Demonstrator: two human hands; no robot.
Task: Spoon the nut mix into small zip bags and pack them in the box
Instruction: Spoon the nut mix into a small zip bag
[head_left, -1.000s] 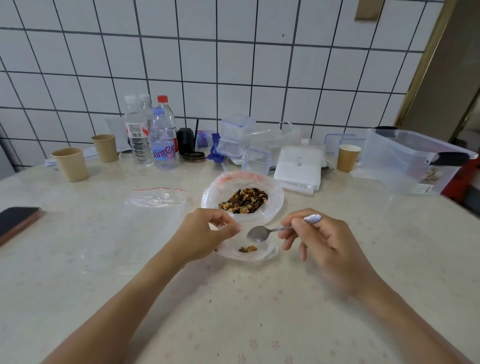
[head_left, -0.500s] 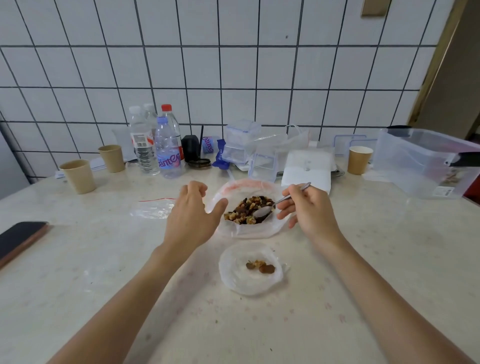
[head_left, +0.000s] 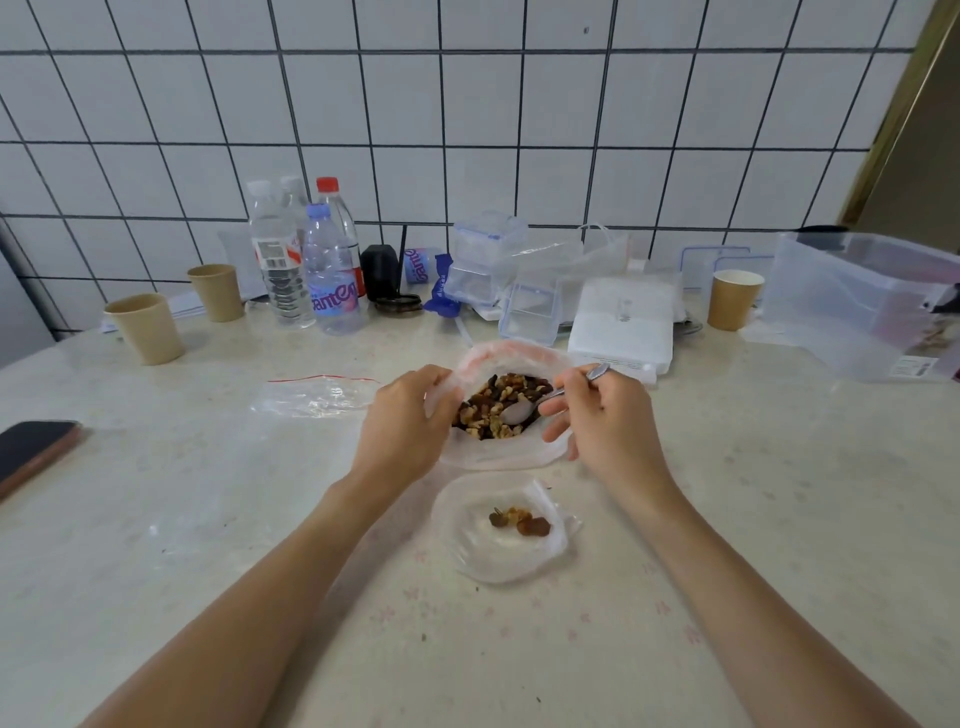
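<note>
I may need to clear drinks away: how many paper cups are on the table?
3. One paper cup at far left, another just right of it beside the bottles, a third at right by the clear box. Others may hide behind clutter.

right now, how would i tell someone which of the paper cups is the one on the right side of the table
Start at the big clear plastic storage box at the table's far right, by the tiled wall. Just left of it stands one brown paper cup, beside a white flat box. Unlike the two cups at the far left, it stands alone and shows a white inside.
</note>
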